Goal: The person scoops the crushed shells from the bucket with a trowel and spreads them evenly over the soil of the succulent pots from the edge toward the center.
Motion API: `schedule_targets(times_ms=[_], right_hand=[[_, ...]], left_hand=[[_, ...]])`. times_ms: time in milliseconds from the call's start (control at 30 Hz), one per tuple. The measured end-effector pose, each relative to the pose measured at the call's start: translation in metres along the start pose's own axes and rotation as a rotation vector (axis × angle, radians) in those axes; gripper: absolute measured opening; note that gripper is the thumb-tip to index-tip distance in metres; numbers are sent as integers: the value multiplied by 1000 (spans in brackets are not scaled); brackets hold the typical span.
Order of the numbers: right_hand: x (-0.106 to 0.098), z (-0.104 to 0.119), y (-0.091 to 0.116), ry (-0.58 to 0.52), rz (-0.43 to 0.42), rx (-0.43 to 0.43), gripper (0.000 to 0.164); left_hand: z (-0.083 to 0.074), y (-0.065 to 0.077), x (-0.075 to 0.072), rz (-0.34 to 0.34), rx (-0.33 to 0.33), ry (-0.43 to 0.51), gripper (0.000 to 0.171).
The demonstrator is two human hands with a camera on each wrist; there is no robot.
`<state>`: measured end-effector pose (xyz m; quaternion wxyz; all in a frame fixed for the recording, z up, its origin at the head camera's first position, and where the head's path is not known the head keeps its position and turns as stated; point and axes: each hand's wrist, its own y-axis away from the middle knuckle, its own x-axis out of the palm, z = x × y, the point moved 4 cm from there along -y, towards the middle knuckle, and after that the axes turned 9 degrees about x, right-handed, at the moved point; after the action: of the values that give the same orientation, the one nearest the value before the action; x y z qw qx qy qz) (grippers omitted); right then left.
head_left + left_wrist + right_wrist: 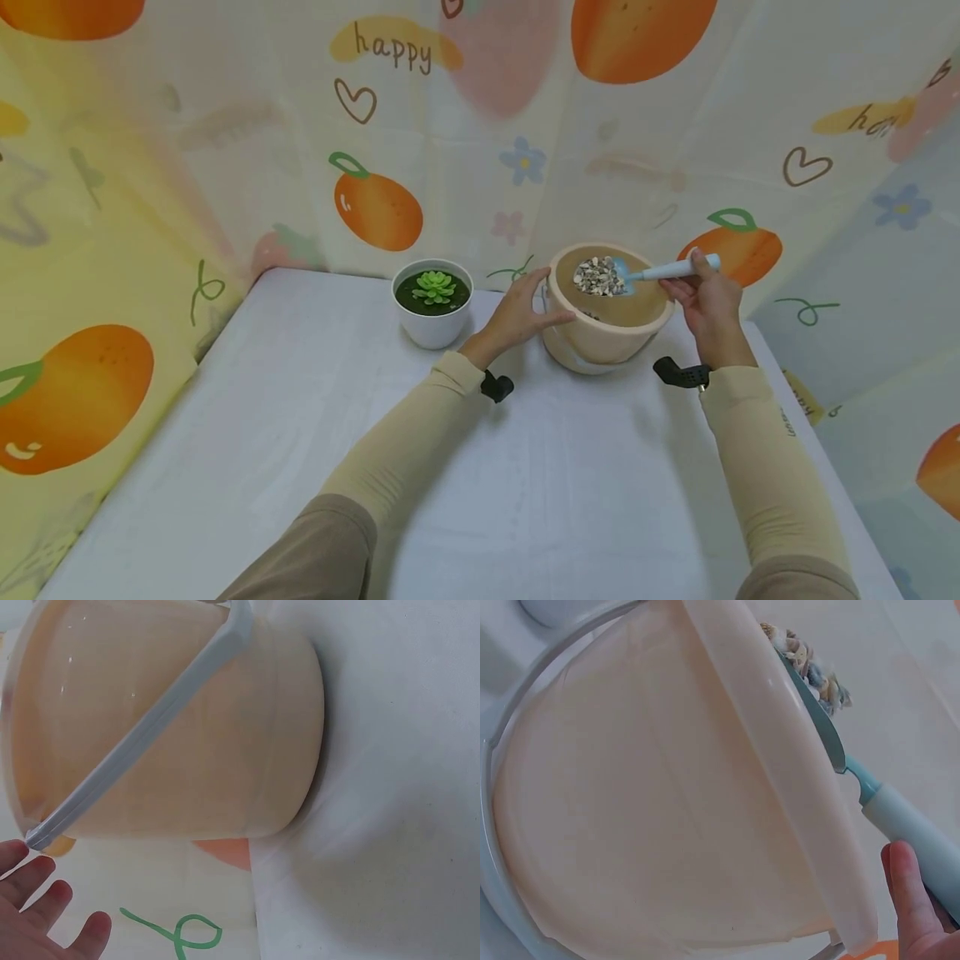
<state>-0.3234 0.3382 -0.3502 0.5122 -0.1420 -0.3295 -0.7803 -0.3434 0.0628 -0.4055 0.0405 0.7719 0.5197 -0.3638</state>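
Note:
A cream plastic bucket (566, 342) with a pale grey handle (142, 739) stands toward the back right of the table. My left hand (516, 317) rests at its left rim, fingers spread and thumb along the front edge. In the left wrist view those fingertips sit beside the handle's end. My right hand (711, 307) grips the light-blue handle of a small trowel (671, 270) from the right. Its blade, over the bucket's mouth, carries a heap of mixed grey and white pebbles (597, 277). The right wrist view shows the trowel level just above the rim.
Left of the bucket stands a white pot (431, 327) with a green succulent (434, 287) in dark soil. A white cloth covers the table (570, 483). Behind it hangs a printed curtain (450, 167) with oranges. Inside the bucket a few pebbles show near the front wall.

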Motion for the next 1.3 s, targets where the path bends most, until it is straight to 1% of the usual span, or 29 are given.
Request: schedule_targets(times_ms=[200,367,567,667,767,967,1033,1167,1300], right_hand=[[4,0,1,-24,15,-7,18],[8,-2,4,-39,33,4,19],[14,-4,8,-27,47,18,20],[16,-4,10,-29,51,27,19],[17,-6,11,-32,47,33,21],[22,-8,13,-41,60,36,26],[24,-7,13,-54,66,45,25],[29,-8,14,-72,66,54,23],[34,-11,14,-78,69,40,23]], left_hand=[[-1,2,-7,2,14,6,93],[-1,5,-14,1,20,-7,94],[-1,10,-25,-23,29,2,93],[1,14,-30,-28,20,11,92],[3,17,-34,-33,10,13,91],[3,22,-46,-61,26,9,89],[2,24,-51,-69,27,3,89],[2,28,-60,-64,8,-23,90],[3,33,-68,-70,-11,-47,91]])
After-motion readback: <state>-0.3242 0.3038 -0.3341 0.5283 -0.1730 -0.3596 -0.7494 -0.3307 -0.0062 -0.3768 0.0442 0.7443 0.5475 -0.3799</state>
